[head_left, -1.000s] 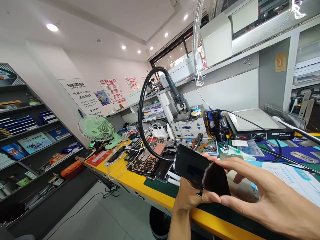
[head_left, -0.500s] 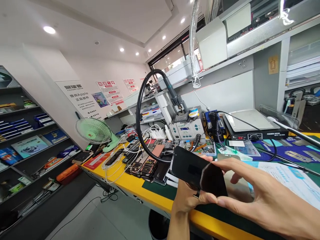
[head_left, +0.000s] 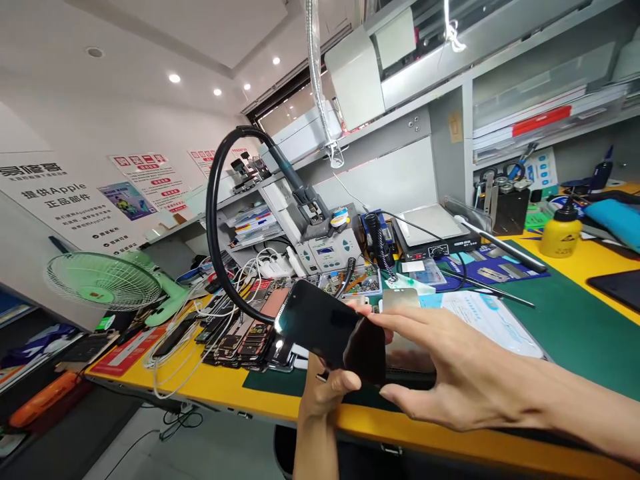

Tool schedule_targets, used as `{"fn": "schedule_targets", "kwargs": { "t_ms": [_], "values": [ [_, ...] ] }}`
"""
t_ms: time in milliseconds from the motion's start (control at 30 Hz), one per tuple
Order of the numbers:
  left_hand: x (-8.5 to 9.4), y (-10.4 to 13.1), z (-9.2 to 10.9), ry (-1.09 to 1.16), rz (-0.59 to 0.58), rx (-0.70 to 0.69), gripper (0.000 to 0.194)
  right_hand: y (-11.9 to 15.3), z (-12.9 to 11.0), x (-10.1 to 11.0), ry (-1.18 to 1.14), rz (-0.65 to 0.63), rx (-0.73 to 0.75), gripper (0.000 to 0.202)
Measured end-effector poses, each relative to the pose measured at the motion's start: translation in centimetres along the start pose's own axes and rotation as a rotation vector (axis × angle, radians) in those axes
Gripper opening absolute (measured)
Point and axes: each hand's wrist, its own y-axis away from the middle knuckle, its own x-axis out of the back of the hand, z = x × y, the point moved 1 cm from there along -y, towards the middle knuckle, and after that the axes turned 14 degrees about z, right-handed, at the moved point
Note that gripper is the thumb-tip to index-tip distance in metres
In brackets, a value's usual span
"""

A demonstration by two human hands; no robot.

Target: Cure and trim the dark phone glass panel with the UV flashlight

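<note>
Left hand [head_left: 320,397] closed around a black phone [head_left: 315,327] from beneath, thumb along its near edge, some fingertips just showing past the far edge. Right hand [head_left: 460,363] at the phone's right end, thumb and forefinger spread wide: forefinger tip at the far edge, thumb by the near corner. Whether that thumb touches or presses, I cannot tell. Phone is tilted, dark screen facing me, held above the front of the yellow-edged counter [head_left: 375,423]; bright glint at its left end, darker patch on the right part of the glass. Green mat [head_left: 575,333] spreads over the counter to the right, with a printed blue-and-white sheet [head_left: 493,323] lying beyond my right hand. Left of the phone, opened phone parts [head_left: 245,340] in a crowded heap. Behind, a grey bench station [head_left: 327,250] with a small display; its thick black hose [head_left: 213,220] arches over and drops out of sight behind the phone. Tray of small components [head_left: 353,280] in front of the station, flat-topped heating unit [head_left: 433,230] to its right. Green fan [head_left: 103,287] at far left, yellow bottle [head_left: 563,233] at far right.
</note>
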Motion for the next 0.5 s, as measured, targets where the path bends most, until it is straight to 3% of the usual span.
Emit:
{"fn": "schedule_targets", "kwargs": {
  "t_ms": [233, 500],
  "values": [
    [-1.0, -0.4, 0.6, 0.112, 0.029, -0.028, 0.096, -0.1, 0.7, -0.1, -0.113, -0.047, -0.03, 0.062],
    [-1.1, -0.2, 0.9, 0.225, 0.01, 0.129, 0.095, 0.0, 1.0, -0.7, -0.144, 0.04, -0.009, 0.051]
  ]
}}
